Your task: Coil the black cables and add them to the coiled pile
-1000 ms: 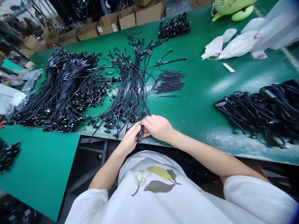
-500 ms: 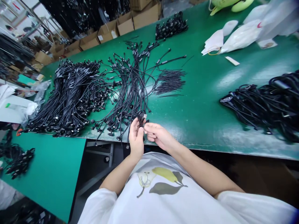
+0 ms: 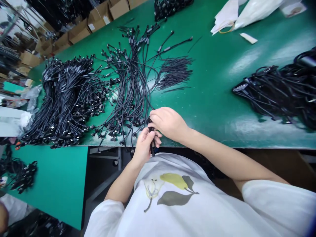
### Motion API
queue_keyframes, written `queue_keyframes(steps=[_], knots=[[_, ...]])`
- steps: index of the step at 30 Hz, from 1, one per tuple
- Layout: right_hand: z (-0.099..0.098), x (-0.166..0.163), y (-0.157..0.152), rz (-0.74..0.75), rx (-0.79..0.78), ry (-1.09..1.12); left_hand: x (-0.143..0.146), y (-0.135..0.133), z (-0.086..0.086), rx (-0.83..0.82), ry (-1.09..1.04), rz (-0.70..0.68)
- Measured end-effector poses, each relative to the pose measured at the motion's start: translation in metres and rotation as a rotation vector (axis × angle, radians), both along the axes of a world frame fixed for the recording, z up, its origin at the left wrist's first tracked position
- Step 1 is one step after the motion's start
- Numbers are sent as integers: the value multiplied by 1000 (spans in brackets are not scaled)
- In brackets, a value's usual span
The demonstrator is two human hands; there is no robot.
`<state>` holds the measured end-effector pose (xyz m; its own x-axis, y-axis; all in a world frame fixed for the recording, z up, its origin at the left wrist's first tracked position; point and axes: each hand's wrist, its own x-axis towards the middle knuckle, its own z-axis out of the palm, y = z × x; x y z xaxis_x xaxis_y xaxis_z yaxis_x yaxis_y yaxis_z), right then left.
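Close to the front edge of the green table, my left hand is closed around a bundled black USB cable, part of which sticks out below the fingers. My right hand arches over the top of the same cable with its fingers pinched on it; they cover the connector end. Just beyond the hands lies a spread of loose black cables with small plugs. To its right is a flat pile of thin black ties.
A big heap of black cables lies at left, and coiled cables at right. Another black bundle and white paper or plastic are at the back. Cardboard boxes line the far edge. A lower green table stands front left.
My right hand has moved up over the cable's top, hiding the silver USB plug that showed before. The view has shifted, so the table's things sit higher. My left hand keeps its hold.
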<state>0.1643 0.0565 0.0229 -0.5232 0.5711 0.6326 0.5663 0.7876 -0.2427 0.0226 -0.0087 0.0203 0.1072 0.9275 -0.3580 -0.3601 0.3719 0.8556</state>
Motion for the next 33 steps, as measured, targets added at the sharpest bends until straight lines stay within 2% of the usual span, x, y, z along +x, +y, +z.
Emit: queue_keyframes(steps=[2,5,9,13,16,18,20,22,24,27,33], knots=[[-5,-5,2,-2,76,-19,1,1,-1,-32,21,39],[-9,-10,3,-61,2,-14,1,3,-1,-60,32,23],[-13,-16,11,-141,-292,152,3,5,2,-60,-44,-46],[-17,-15,19,-128,-588,318,3,9,6,-117,-166,-72],[-18,-8,14,-129,-791,597,0,16,11,-144,-248,55],[-18,-5,2,-54,-961,750,-3,23,14,-112,-272,202],[-19,-8,-14,146,-1188,806,-6,30,15,-85,-269,299],[-22,-16,-29,330,-1390,867,-8,34,15,-96,-271,320],[-26,-25,-39,381,-1516,990,-8,36,13,-113,-279,314],[-30,-38,-44,350,-1569,1139,-6,37,12,-71,-270,325],[-28,-47,-41,261,-1546,1308,-6,37,6,-13,-205,330]])
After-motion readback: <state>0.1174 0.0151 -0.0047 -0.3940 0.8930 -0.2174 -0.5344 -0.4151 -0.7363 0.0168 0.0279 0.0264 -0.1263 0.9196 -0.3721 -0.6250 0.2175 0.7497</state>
